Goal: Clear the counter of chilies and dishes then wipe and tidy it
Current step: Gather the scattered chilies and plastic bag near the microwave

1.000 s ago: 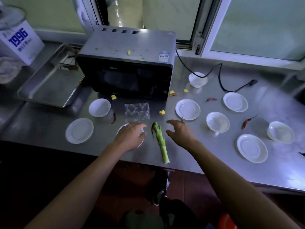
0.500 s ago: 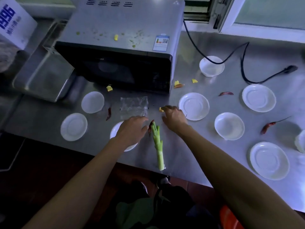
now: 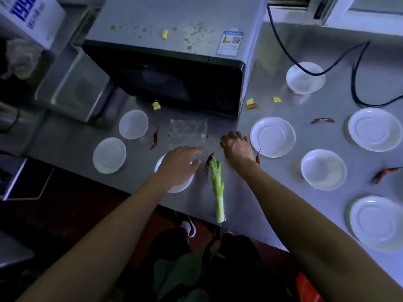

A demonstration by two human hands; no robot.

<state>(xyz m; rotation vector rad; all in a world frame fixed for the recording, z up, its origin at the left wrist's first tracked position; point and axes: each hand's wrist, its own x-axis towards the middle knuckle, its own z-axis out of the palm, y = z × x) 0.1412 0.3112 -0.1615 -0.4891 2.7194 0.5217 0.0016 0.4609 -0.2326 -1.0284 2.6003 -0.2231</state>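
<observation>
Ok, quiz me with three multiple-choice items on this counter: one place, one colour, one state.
1. The clear plastic bag lies:
A. on the counter, just in front of the microwave
B. on top of the microwave
C. on the floor

2. The vegetable stalk at the counter's front edge is:
A. red
B. green
C. yellow

3. The microwave is:
A. shut
B. wide open
C. tipped on its side

Answers:
1. A, as the bag lies flat on the steel right below the microwave's dark front.
2. B, as the stalk is light green, paler toward its cut end.
3. A, as its dark front sits flush with the body and it stands upright.
</observation>
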